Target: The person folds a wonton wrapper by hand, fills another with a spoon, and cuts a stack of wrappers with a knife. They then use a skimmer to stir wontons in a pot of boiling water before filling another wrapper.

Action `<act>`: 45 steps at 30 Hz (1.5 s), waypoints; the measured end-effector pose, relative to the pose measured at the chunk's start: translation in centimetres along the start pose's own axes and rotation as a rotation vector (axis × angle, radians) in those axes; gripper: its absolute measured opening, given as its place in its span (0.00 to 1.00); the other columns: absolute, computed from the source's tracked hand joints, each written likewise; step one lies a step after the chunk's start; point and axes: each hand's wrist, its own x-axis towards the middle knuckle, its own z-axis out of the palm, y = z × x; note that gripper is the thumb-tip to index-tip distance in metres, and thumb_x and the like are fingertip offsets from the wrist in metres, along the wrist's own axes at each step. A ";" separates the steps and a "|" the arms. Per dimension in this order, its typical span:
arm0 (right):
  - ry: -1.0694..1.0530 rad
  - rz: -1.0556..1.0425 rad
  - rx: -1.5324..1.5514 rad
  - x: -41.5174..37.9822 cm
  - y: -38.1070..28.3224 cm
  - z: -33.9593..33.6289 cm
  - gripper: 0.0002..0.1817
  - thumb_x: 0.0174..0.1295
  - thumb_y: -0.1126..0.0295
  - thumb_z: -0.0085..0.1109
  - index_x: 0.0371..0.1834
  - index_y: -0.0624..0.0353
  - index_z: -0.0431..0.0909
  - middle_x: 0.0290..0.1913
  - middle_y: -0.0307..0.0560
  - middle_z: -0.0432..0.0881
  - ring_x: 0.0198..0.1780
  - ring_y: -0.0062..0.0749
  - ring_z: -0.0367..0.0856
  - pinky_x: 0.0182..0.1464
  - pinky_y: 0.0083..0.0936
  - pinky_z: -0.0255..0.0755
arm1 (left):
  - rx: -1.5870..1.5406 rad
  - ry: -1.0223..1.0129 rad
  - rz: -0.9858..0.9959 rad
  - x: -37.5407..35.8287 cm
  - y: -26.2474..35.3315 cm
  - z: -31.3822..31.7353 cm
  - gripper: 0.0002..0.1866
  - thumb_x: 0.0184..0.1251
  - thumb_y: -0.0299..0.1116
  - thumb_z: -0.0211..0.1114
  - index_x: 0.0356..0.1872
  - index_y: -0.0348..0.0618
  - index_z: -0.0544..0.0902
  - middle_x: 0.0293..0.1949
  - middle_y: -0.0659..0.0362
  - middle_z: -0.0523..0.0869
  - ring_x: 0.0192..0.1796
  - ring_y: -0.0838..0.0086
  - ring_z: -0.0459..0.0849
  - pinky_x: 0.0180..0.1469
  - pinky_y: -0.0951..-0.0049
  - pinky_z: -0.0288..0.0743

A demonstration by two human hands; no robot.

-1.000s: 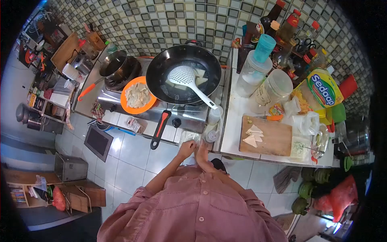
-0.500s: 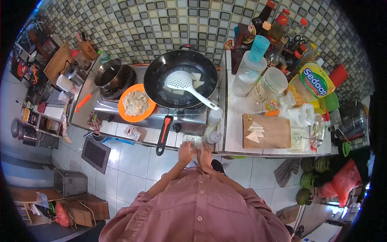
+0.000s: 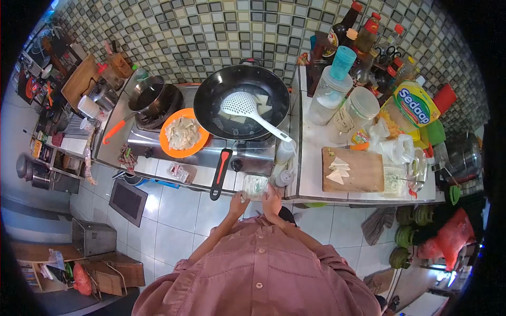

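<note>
A small clear plastic container (image 3: 255,185) with pale contents sits at the counter's front edge. My left hand (image 3: 238,204) is closed at its near left corner, fingers bent against the edge. At the near right corner, my right hand (image 3: 272,202) also grips the container; its fingertips are partly hidden. Just beyond, a black wok (image 3: 216,100) on the stove holds pale triangular pieces, with a white slotted ladle (image 3: 240,103) resting in it. An orange plate (image 3: 167,147) of pale strips stands left of the wok.
A cutting board (image 3: 361,169) carries white triangular pieces (image 3: 339,169) to the right. Clear jars (image 3: 331,97) and several bottles stand behind it. The wok's handle (image 3: 221,174) juts over the counter edge. A saucepan (image 3: 153,100) sits on the left burner.
My hands have moved apart and back toward my body, uncovering more of the container. The whole view has shifted slightly. The wok, ladle and plate stay in place.
</note>
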 end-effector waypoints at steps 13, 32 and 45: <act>0.160 0.180 0.157 2.6 1.5 2.3 0.05 0.49 0.72 0.58 0.29 0.57 0.73 0.29 0.47 0.75 0.36 0.44 0.75 0.41 0.36 0.69 | -0.406 -0.275 -0.620 -1.1 1.6 -1.1 0.31 0.56 0.38 0.67 0.60 0.46 0.64 0.58 0.54 0.68 0.57 0.60 0.71 0.44 0.52 0.76; 0.009 -0.058 -0.042 -0.9 -8.8 -16.1 0.06 0.61 0.70 0.51 0.38 0.58 0.74 0.26 0.58 0.77 0.27 0.52 0.78 0.29 0.38 0.70 | -1.330 -0.416 -0.871 0.3 1.8 -2.4 0.23 0.60 0.37 0.59 0.55 0.46 0.64 0.55 0.48 0.65 0.57 0.54 0.68 0.53 0.33 0.67; 0.630 0.090 0.056 9.0 -0.5 -34.6 0.12 0.66 0.67 0.47 0.30 0.64 0.73 0.21 0.55 0.73 0.22 0.37 0.70 0.28 0.30 0.65 | -0.907 -0.169 -0.868 -1.0 5.7 -2.8 0.49 0.57 0.41 0.64 0.68 0.57 0.34 0.70 0.48 0.40 0.68 0.40 0.47 0.47 0.27 0.64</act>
